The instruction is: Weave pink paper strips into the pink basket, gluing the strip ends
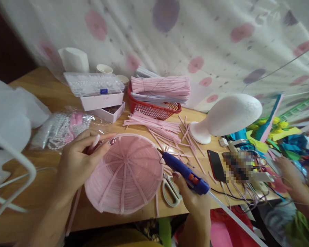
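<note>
A round pink bowl-shaped piece (134, 181) with ribs meeting at its centre stands tilted at the table's front, its inside facing me. My left hand (84, 154) is closed at its upper left rim, thumb and forefinger pinching the edge. In my right hand (193, 195) is a blue hot glue gun (182, 168), a long white glue stick trailing from its back. The gun's nozzle is close to the upper right rim; I cannot tell whether it touches. Scissors with pale handles (171, 190) lie just left of my right hand.
Pink fuzzy stems (154, 125) lie behind the piece, more bundled on a red basket (154, 111). Nearby are a white foam head form (229, 116), a phone (216, 165), cables, boxes (103, 101) and bagged beads (64, 132). Another person's hands (288, 171) are at right.
</note>
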Tool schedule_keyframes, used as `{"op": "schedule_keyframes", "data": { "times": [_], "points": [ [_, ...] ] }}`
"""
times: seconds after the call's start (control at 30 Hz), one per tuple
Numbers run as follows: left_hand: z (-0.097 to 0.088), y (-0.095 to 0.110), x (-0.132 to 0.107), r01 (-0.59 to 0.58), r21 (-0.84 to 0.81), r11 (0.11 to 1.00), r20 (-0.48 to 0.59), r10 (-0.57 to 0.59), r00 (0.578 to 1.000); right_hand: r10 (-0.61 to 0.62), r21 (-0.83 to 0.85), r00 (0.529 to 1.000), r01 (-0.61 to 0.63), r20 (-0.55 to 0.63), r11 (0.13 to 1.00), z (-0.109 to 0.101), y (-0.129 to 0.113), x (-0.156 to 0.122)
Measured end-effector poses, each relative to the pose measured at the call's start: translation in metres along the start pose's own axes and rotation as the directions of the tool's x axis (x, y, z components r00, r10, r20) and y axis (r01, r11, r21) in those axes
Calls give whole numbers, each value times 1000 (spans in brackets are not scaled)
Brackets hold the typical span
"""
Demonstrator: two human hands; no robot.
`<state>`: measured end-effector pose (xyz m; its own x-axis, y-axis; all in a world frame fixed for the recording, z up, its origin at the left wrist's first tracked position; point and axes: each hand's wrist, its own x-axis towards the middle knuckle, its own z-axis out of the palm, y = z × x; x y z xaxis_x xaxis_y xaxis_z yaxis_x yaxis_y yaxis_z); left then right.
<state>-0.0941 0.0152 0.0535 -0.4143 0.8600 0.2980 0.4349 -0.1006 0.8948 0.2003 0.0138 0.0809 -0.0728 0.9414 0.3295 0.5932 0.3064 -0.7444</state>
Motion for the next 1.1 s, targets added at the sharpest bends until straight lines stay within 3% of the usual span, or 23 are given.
{"op": "schedule_keyframes", "data": {
  "times": [0.37, 0.77, 1.1],
  "points": [
    [1, 4, 2, -4, -32, 999, 28, 5, 1000, 13, 11, 1000, -14, 18, 1000, -6, -3, -2],
    [1, 0, 1, -18, 10, 1000, 46, 17, 999, -30, 19, 1000, 30, 4, 999, 5, -3, 13],
    [4, 4, 1, 0, 7, 1000, 18, -1, 1000, 62, 30, 998, -62, -18, 998, 7, -2, 10]
  ]
}}
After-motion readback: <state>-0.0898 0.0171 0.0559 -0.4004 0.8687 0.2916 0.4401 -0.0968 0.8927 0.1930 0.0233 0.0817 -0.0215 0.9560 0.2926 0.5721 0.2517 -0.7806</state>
